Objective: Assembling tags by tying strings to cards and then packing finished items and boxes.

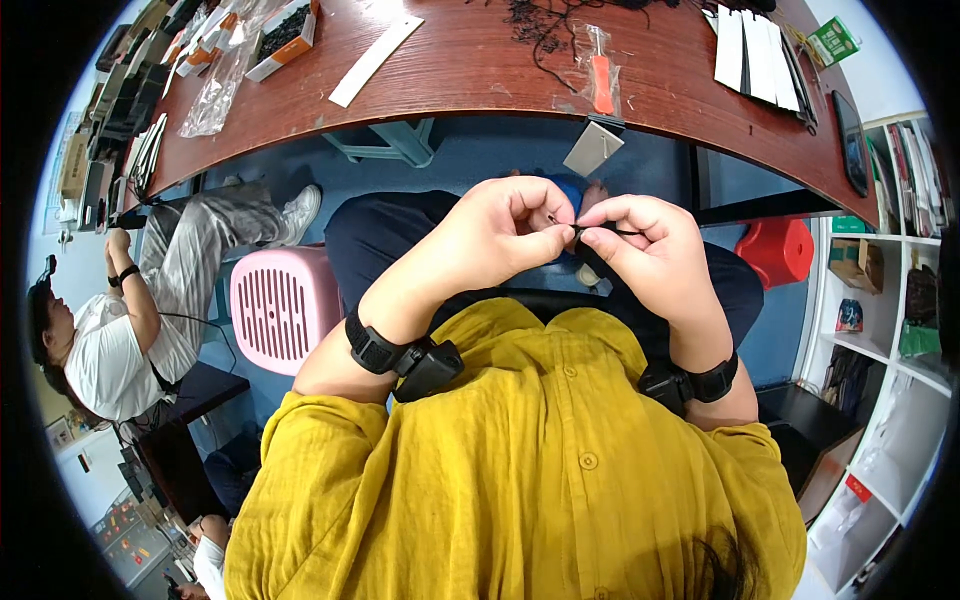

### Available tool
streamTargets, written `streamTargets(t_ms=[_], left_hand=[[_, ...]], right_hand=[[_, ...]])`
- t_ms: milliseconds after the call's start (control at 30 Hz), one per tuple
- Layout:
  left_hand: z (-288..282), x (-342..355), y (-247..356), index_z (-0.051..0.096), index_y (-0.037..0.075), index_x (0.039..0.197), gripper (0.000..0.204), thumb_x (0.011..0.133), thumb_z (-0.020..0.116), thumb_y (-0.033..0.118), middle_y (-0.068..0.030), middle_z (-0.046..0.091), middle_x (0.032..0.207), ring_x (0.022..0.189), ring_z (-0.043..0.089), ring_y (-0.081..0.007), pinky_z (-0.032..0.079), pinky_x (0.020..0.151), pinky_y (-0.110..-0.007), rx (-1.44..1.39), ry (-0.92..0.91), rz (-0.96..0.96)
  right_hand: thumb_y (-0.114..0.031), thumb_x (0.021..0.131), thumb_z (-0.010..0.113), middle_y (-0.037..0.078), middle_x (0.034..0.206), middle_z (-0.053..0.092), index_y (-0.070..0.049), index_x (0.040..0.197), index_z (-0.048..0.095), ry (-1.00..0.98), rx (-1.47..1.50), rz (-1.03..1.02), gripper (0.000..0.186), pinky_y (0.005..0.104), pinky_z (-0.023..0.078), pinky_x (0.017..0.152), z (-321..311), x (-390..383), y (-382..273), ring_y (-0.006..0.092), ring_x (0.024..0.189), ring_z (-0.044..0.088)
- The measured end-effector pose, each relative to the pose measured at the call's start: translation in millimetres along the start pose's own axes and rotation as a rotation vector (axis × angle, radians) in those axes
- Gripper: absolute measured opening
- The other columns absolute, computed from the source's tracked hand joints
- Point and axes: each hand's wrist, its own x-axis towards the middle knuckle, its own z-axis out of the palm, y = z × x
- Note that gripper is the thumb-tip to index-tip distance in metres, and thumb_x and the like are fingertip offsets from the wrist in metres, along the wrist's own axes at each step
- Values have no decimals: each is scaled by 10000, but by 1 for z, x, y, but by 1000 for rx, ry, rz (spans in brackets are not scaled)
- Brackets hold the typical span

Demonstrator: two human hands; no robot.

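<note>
Both hands meet above my lap, short of the table's front edge. My left hand (505,232) is closed, thumb and forefinger pinching a thin black cord (629,233). Close beside it, my right hand (648,250) pinches the same cord, and a short dark piece shows between the two sets of fingertips. Whether there is a knot in it is too small to tell. Part of the cord runs across the right palm, and the curled fingers hide the rest.
Ahead is a reddish-brown table (450,75) with tangled black cords (548,22), a white strip (376,60), an orange-handled tool (601,82) and a box of black pieces (285,38). A pink stool (285,310) and a seated person (120,350) are left; a red stool (778,250) and shelves (880,340) stand right.
</note>
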Motion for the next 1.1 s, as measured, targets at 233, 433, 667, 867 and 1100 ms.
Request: streamTargets(t_ms=[233,433,667,867,1100], left_hand=[[8,-3,16,578,22,818,69,812,643,41,29,533,737,645,469,-29,393,559,-186,528,139,194],[14,-3,21,581,19,784,110,750,683,42,-57,557,719,630,535,-160,434,571,-261,804,257,456],[22,-2,16,593,28,777,107,727,688,25,-93,604,748,674,598,-219,462,587,-294,836,362,717],[28,-2,15,614,34,816,115,719,671,14,-86,612,756,631,587,-221,470,559,-303,730,392,800],[28,-7,17,620,30,812,107,730,687,41,-43,601,759,590,524,-106,418,519,-219,474,360,527]], right_hand=[[-22,738,665,-53,610,467,-16,797,608,22,-71,13,83,186,275,452,-3,1,3,-6,516,324],[-18,712,634,-50,643,441,-36,744,540,196,-157,-124,101,198,290,446,10,-1,-4,7,514,334],[-3,701,635,11,644,450,-51,790,544,377,-370,-452,136,215,319,440,18,-1,0,72,490,369],[2,717,627,23,639,452,-53,822,537,431,-360,-617,149,234,328,434,18,0,2,105,481,386],[5,716,636,40,638,475,-50,845,533,402,-386,-674,174,247,350,437,17,-1,2,135,479,417]])
